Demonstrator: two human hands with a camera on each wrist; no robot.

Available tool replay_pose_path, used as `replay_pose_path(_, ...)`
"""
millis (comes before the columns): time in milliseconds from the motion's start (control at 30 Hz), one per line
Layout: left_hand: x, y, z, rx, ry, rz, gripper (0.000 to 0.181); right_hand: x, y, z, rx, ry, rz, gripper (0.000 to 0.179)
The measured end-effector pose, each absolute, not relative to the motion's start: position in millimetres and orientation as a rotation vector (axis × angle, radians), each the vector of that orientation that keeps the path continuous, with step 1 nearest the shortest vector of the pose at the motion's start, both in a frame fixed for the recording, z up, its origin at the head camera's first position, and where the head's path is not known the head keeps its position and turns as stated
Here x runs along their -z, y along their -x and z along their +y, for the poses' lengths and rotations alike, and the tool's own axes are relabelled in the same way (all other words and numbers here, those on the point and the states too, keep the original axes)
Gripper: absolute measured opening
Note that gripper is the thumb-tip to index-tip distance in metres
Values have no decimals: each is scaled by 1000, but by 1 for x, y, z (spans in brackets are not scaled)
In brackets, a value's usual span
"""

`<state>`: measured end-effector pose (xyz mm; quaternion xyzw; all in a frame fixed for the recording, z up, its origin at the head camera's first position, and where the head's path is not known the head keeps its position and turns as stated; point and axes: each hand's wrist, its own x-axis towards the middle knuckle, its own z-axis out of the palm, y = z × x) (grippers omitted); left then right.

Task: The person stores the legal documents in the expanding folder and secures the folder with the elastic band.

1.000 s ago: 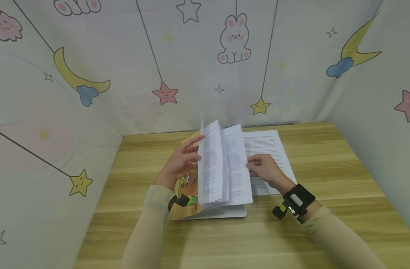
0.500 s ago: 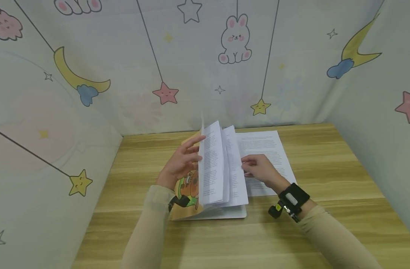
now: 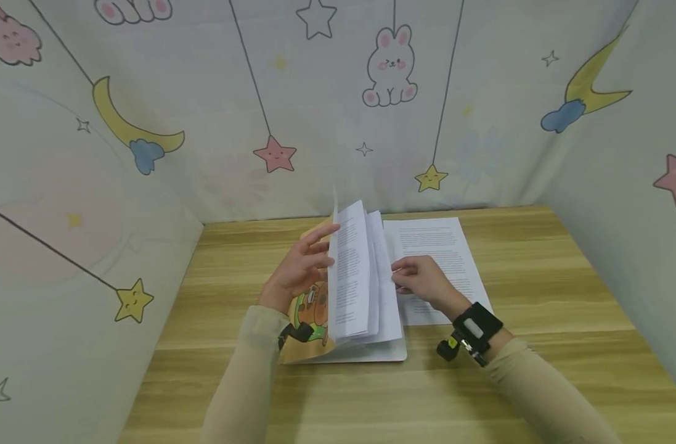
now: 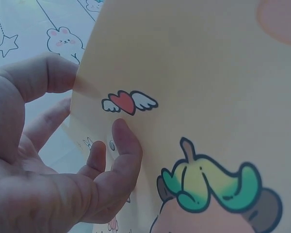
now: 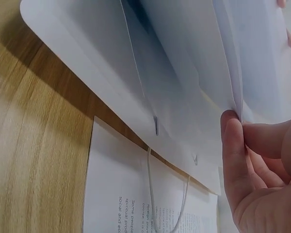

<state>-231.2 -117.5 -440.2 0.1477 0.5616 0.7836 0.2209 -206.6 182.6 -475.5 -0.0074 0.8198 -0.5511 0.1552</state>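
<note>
An orange folder (image 3: 314, 308) with cartoon drawings stands partly open, its white back part (image 3: 384, 353) flat on the table. My left hand (image 3: 296, 265) grips the raised cover (image 4: 208, 87) at its edge, fingers on both faces. Printed sheets (image 3: 350, 277) fan upright beside the cover. Between thumb and forefinger, my right hand (image 3: 426, 283) pinches the outer edge of some sheets (image 5: 235, 63). Under that hand lies a separate printed page (image 3: 443, 240), partly covered by the wrist. Two thin white cords (image 5: 152, 189) trail across the page in the right wrist view.
The wood-grain table (image 3: 232, 265) reaches back to a white cloth wall (image 3: 326, 105) printed with rabbits, stars and moons. Similar panels close off both sides. Each wrist carries a black camera mount (image 3: 478, 327).
My right hand has moved left, drawing the sheets' outer edge toward the raised cover. More of the page on the table shows. The left hand keeps its place on the cover.
</note>
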Motion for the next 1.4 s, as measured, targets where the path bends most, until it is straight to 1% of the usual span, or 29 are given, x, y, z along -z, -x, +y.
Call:
replay_pose_path(700, 439, 230, -117, -2166, -409, 1532, 68, 475, 209, 169, 1596, 15, 2294, 32)
replay_pose_path(833, 439, 231, -117, -2168, -408, 1528, 66, 475, 210, 168, 1604, 18, 2285, 31)
replay_pose_path(1233, 437, 231, -115, -2151, -407, 1562, 71, 478, 212, 163, 1585, 61, 2340, 28)
replay_pose_path(1400, 436, 230, -115, -2155, -389, 1558, 69, 479, 212, 162, 1566, 44, 2347, 26)
